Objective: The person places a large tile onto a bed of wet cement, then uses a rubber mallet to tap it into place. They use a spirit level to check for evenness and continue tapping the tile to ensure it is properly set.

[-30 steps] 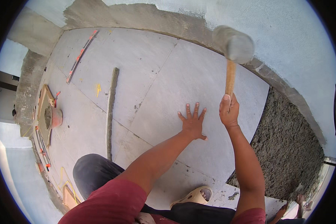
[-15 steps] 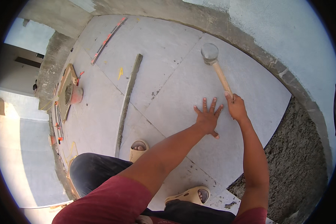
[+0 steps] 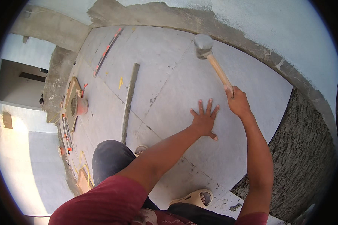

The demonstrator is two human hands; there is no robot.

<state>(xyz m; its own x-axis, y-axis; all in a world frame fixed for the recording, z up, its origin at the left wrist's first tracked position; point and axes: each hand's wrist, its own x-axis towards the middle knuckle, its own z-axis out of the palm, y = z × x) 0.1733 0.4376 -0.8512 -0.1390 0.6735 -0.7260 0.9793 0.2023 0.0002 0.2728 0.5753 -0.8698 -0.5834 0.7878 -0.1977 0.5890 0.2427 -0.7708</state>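
My right hand (image 3: 238, 101) is closed round the wooden handle of a mallet (image 3: 218, 69). The mallet's grey, round head (image 3: 203, 45) is above the far part of a large light-grey floor tile (image 3: 244, 75); whether it touches the tile I cannot tell. My left hand (image 3: 203, 123) lies flat on the same tile with its fingers spread, holding nothing. Along the tile's right edge is a bed of rough, wet-looking grey mortar (image 3: 302, 157).
A long mortar-smeared straight bar (image 3: 130, 103) lies on the tiles left of my hands. Farther left are a red-ended level (image 3: 108, 51), a reddish bucket (image 3: 81, 106) and a wooden board (image 3: 72, 90). A part-plastered wall (image 3: 248, 35) curves behind. My sandalled foot (image 3: 204, 197) is near the bottom.
The mallet's head has shifted a little left and up in the picture, and looks larger. My left hand stays flat and spread on the tile. The whole view has tilted slightly.
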